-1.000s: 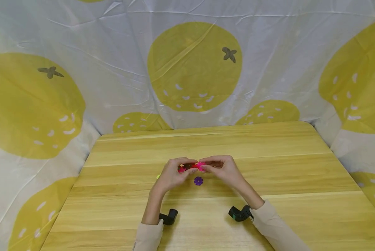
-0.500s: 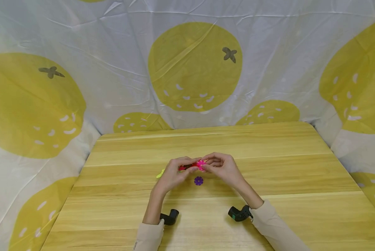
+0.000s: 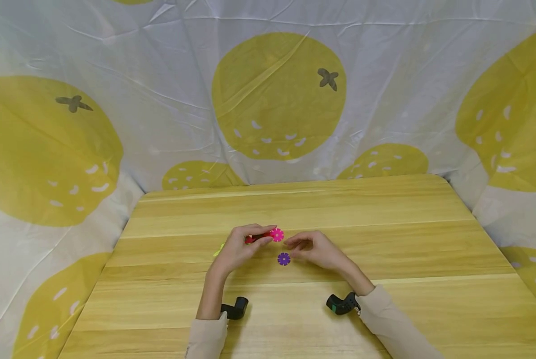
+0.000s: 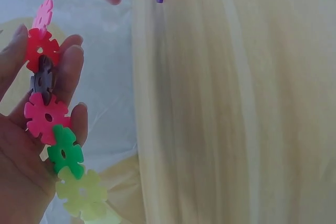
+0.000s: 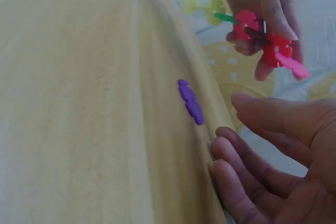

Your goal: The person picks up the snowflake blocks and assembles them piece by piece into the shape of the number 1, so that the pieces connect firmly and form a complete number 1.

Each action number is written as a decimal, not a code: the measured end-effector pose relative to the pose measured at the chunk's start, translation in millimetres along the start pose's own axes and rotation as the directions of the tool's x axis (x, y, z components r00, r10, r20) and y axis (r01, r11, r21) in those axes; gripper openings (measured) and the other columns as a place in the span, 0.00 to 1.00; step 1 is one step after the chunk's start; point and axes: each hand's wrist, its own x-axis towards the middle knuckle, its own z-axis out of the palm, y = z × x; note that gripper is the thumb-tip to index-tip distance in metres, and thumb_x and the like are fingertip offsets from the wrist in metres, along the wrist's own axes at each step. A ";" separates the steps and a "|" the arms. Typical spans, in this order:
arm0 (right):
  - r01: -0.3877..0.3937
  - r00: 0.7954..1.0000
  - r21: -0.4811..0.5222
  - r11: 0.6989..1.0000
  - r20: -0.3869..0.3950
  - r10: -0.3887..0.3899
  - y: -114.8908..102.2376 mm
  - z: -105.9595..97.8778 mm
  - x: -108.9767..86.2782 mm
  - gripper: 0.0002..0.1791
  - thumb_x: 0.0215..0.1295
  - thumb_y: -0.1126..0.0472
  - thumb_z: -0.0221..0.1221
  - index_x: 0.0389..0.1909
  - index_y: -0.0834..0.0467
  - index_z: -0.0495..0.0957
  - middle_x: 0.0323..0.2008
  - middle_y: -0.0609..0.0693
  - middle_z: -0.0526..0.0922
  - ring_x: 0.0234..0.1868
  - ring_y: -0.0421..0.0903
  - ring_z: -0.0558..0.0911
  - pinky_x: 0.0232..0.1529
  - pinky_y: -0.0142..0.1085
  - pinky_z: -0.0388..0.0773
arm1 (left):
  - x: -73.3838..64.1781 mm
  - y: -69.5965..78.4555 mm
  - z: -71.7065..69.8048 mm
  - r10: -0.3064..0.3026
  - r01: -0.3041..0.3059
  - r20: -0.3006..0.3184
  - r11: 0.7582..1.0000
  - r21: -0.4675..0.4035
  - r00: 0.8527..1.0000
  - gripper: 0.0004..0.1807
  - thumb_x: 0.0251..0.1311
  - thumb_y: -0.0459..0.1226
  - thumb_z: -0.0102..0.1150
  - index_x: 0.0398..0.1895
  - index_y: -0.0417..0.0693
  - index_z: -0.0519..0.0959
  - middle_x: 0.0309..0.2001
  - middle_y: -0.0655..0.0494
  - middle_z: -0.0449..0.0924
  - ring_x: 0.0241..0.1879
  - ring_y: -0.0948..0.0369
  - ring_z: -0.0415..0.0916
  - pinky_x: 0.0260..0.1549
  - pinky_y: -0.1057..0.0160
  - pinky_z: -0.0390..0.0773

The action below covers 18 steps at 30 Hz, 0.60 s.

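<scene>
My left hand (image 3: 238, 249) holds a chain of interlocking plastic snowflake discs (image 4: 47, 118) between thumb and fingers, raised over the table. Along the chain run a pink disc (image 3: 276, 235) at the free end, then red, dark brown, rose, green and pale yellow ones, as the left wrist view shows. Just right of the chain, my right hand (image 3: 318, 251) holds nothing, its fingers loosely bent and apart from the pink disc. A single purple disc (image 3: 283, 259) lies on the table close to the right fingertips.
The wooden table (image 3: 384, 224) reaches back to a white curtain (image 3: 169, 99) printed with big yellow fruit. Black wrist cameras (image 3: 341, 304) sit at both wrists, low above the tabletop.
The right hand has let go of the pink disc and come down toward the purple disc. The left hand has shifted slightly left with the chain, leaving the pink disc fully visible.
</scene>
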 end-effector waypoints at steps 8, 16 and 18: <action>-0.009 1.000 -0.046 0.999 0.010 0.010 2.8 8.8 1.0 0.18 0.62 0.64 0.72 0.53 0.62 0.86 0.49 0.56 0.88 0.41 0.43 0.81 0.44 0.29 0.79 | -1.0 -1.3 -1.2 0.018 -0.018 0.007 1.000 -0.007 1.000 0.18 0.71 0.38 0.64 0.62 0.56 0.84 0.45 0.58 0.89 0.33 0.61 0.71 0.30 0.70 0.71; -0.001 1.000 -0.194 0.981 0.000 0.001 -4.3 20.0 0.7 0.14 0.58 0.64 0.75 0.46 0.59 0.89 0.37 0.51 0.83 0.33 0.38 0.75 0.35 0.27 0.74 | -0.5 -0.4 -1.4 0.019 -0.017 0.036 0.998 -0.057 0.999 0.19 0.71 0.36 0.63 0.63 0.52 0.83 0.45 0.46 0.88 0.35 0.60 0.75 0.32 0.71 0.76; -0.008 1.000 -0.211 0.977 -0.005 0.007 -4.9 20.5 0.4 0.13 0.57 0.64 0.76 0.44 0.58 0.89 0.36 0.50 0.82 0.32 0.38 0.75 0.35 0.27 0.74 | 0.2 -0.5 -0.8 0.020 -0.018 0.041 0.998 -0.066 0.999 0.19 0.71 0.36 0.63 0.64 0.52 0.83 0.45 0.45 0.88 0.36 0.57 0.77 0.34 0.71 0.77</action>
